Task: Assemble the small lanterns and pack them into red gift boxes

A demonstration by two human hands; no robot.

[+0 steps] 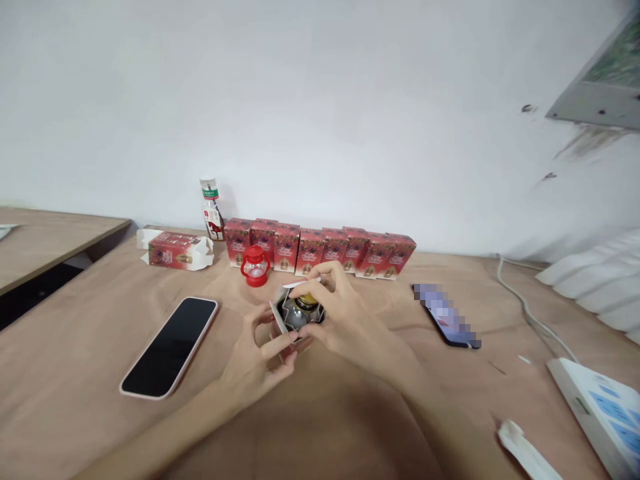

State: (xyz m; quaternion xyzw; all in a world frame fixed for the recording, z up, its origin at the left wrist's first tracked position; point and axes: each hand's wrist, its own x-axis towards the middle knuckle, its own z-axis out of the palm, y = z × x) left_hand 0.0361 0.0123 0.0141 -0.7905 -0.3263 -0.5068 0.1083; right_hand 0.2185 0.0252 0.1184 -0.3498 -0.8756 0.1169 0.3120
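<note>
Both my hands meet at the middle of the wooden table point(350, 427). My left hand point(257, 357) grips the side of a small open box point(281, 319) whose white flaps stand up. My right hand point(345, 317) pinches the top of a small black and gold lantern point(300, 312) that sits partly inside the box. A red toy lantern point(255, 266) stands just behind them. Behind that, several red boxes point(320, 252) stand in a row along the wall.
A phone with a pink case point(170, 347) lies face up at the left. A second phone point(447, 315) lies at the right. An opened red box point(175, 249) lies on its side and a bottle point(211, 209) stands by the wall. A white cable point(525, 307) and white packaging point(595, 413) occupy the right edge.
</note>
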